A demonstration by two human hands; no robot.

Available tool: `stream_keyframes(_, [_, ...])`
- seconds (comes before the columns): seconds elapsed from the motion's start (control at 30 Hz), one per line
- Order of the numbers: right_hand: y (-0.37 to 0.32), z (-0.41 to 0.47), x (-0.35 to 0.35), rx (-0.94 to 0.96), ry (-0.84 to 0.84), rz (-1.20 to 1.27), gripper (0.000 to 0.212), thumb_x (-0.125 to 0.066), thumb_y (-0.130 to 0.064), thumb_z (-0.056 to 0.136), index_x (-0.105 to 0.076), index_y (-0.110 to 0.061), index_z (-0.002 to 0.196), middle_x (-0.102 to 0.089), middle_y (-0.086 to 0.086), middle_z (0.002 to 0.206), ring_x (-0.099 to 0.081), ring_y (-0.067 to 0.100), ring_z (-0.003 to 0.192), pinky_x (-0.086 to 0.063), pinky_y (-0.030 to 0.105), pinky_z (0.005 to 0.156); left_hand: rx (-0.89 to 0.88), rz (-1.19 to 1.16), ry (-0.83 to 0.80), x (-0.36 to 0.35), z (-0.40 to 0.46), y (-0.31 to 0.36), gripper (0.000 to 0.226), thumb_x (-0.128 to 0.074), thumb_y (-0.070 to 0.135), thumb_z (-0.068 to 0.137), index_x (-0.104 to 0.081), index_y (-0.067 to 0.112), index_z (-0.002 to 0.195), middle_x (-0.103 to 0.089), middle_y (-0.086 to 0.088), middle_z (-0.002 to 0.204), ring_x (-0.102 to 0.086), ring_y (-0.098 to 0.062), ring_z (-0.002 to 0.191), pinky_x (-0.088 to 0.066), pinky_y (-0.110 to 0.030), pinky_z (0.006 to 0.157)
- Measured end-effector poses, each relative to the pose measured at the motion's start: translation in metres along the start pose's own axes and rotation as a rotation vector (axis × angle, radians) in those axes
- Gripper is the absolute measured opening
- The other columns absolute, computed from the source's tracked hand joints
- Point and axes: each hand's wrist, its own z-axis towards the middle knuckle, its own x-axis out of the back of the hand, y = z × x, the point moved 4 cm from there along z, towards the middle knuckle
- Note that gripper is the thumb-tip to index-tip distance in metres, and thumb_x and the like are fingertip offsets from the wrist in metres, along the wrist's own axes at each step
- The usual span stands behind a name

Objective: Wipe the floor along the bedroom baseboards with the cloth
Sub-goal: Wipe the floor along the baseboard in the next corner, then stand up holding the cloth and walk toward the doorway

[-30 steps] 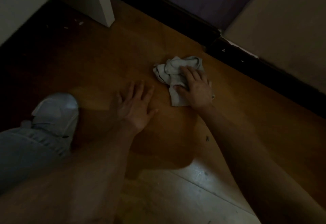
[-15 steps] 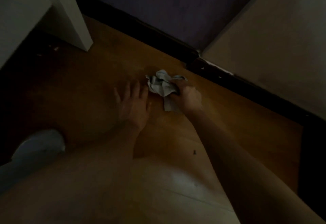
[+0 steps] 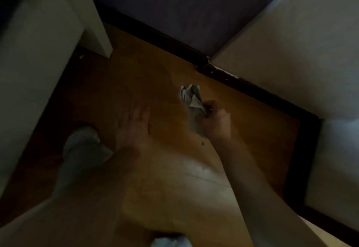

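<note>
A crumpled grey cloth (image 3: 191, 101) is bunched up in my right hand (image 3: 214, 121), whose fingers curl round its lower part; the rest sticks up from the fist above the wooden floor (image 3: 136, 83). My left hand (image 3: 134, 128) is blurred, its fingers spread flat low over or on the floor, left of the cloth. A dark baseboard (image 3: 161, 38) runs along the purple wall at the back and continues along the pale wall at the right as a second baseboard (image 3: 262, 95).
A white furniture leg (image 3: 93, 19) and panel stand at the back left. My white shoe (image 3: 83, 141) is on the floor near the left hand. A small dark speck (image 3: 202, 143) lies below the right hand. The room is dim.
My right hand went from pressing flat on the cloth to gripping it in a fist and lifting it. The view pulled back and up, and the left hand shifted left.
</note>
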Motion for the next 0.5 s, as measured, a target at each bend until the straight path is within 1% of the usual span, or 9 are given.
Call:
stream_keyframes(0.03, [-0.004,-0.018,0.012,0.001,-0.018,-0.004,0.035,-0.066,-0.023,0.084,-0.062,-0.017,0.118,-0.069,0.004,0.107,-0.066,0.022,0.093,-0.050,0.027,0.069,0.004,0.000,-0.009,0.010,-0.019,-0.001,0.057,-0.032,0.040,0.101,-0.014,0.029,0.154,-0.015,-0.005,0.161,-0.011,-0.029,0.147,-0.008,-0.051,0.117])
stream_keyframes(0.13, [-0.020,-0.080,0.055,0.040,-0.086,-0.068,0.032,-0.064,-0.029,0.085,-0.063,-0.025,0.116,-0.070,-0.004,0.096,-0.068,0.018,0.082,-0.053,0.027,0.063,-0.016,-0.010,-0.002,0.043,-0.084,0.001,0.055,-0.034,0.040,0.096,-0.034,0.023,0.148,-0.035,-0.011,0.151,-0.028,-0.034,0.139,-0.021,-0.058,0.112])
stream_keyframes(0.17, [-0.026,-0.102,0.072,0.070,-0.106,-0.104,0.032,-0.065,-0.030,0.084,-0.063,-0.028,0.116,-0.070,-0.008,0.094,-0.068,0.016,0.080,-0.054,0.028,0.063,-0.022,-0.022,0.015,0.060,-0.108,0.002,0.056,-0.032,0.041,0.095,-0.035,0.022,0.147,-0.038,-0.011,0.148,-0.031,-0.034,0.137,-0.022,-0.060,0.111])
stream_keyframes(0.2, [-0.033,-0.123,0.090,0.093,-0.122,-0.131,0.033,-0.067,-0.031,0.082,-0.063,-0.032,0.115,-0.070,-0.011,0.094,-0.067,0.014,0.080,-0.054,0.028,0.064,-0.022,-0.037,0.010,0.077,-0.132,0.003,0.057,-0.030,0.042,0.095,-0.032,0.024,0.149,-0.035,-0.009,0.150,-0.029,-0.033,0.138,-0.019,-0.060,0.113])
stream_keyframes(0.27, [-0.049,-0.166,0.133,0.133,-0.131,-0.151,0.035,-0.069,-0.030,0.079,-0.064,-0.035,0.114,-0.069,-0.013,0.097,-0.066,0.013,0.085,-0.052,0.026,0.065,-0.023,-0.060,-0.006,0.110,-0.186,0.006,0.058,-0.030,0.045,0.098,-0.020,0.029,0.153,-0.020,-0.003,0.159,-0.014,-0.028,0.146,-0.008,-0.054,0.116])
stream_keyframes(0.3, [-0.058,-0.188,0.156,0.163,-0.126,-0.145,0.035,-0.069,-0.029,0.079,-0.065,-0.035,0.113,-0.068,-0.013,0.100,-0.065,0.013,0.088,-0.049,0.025,0.065,-0.027,-0.061,0.017,0.128,-0.217,0.008,0.058,-0.031,0.046,0.099,-0.019,0.030,0.153,-0.017,-0.001,0.161,-0.010,-0.026,0.148,-0.007,-0.053,0.117])
stream_keyframes(0.33, [-0.066,-0.210,0.180,0.203,-0.114,-0.132,0.035,-0.069,-0.027,0.078,-0.066,-0.034,0.112,-0.066,-0.013,0.103,-0.063,0.013,0.090,-0.047,0.025,0.066,-0.042,-0.055,0.048,0.147,-0.248,0.012,0.057,-0.033,0.046,0.099,-0.022,0.030,0.153,-0.019,-0.001,0.161,-0.012,-0.026,0.148,-0.009,-0.055,0.117])
stream_keyframes(0.43, [-0.089,-0.274,0.247,0.321,-0.089,-0.119,0.036,-0.070,-0.023,0.075,-0.068,-0.030,0.110,-0.062,-0.010,0.105,-0.060,0.014,0.090,-0.047,0.027,0.068,-0.047,-0.050,0.149,0.194,-0.338,0.026,0.054,-0.046,0.044,0.094,-0.043,0.024,0.145,-0.042,-0.007,0.150,-0.034,-0.031,0.141,-0.026,-0.061,0.110])
stream_keyframes(0.5, [-0.103,-0.315,0.287,0.395,-0.079,-0.127,0.035,-0.071,-0.024,0.075,-0.067,-0.028,0.109,-0.061,-0.009,0.101,-0.060,0.014,0.086,-0.049,0.030,0.068,-0.010,-0.072,0.180,0.216,-0.391,0.033,0.055,-0.057,0.042,0.091,-0.048,0.022,0.142,-0.048,-0.009,0.146,-0.039,-0.033,0.138,-0.030,-0.063,0.108])
